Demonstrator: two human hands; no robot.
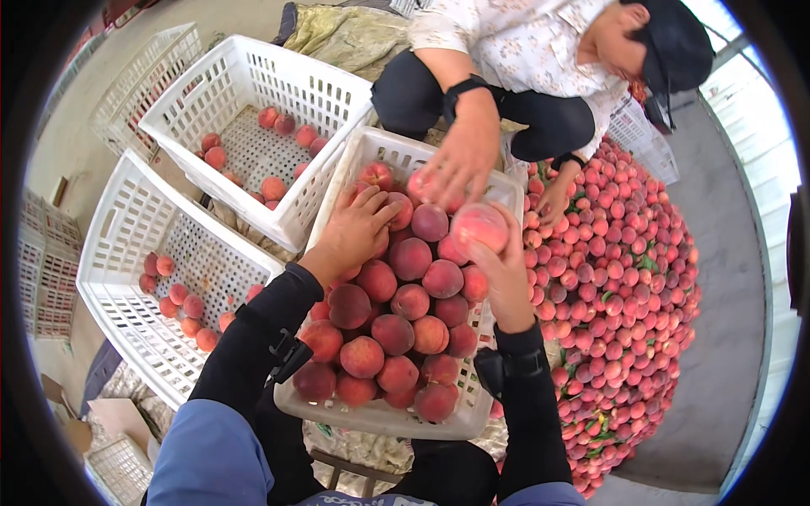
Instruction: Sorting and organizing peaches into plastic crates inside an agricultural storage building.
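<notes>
A white plastic crate (460,426) full of red and orange peaches (395,334) stands in front of me. My right hand (506,274) grips a large, paler peach (479,228) above the crate's right side. At the crate's left side, my left hand (354,229) has its fingers curled against a peach (400,210) among the others; its thumb is hidden. Across from me, a co-worker's hand (464,160) reaches over the crate's far end, close to my raised peach. That person's other hand (554,201) rests at the edge of the peach pile (612,287).
Two more white crates, one at the far left (245,198) and one nearer on the left (126,325), each hold several peaches. Stacked crates (51,266) line the left edge. The pile, with some green leaves, covers the floor on my right, beside a grey floor strip (726,337).
</notes>
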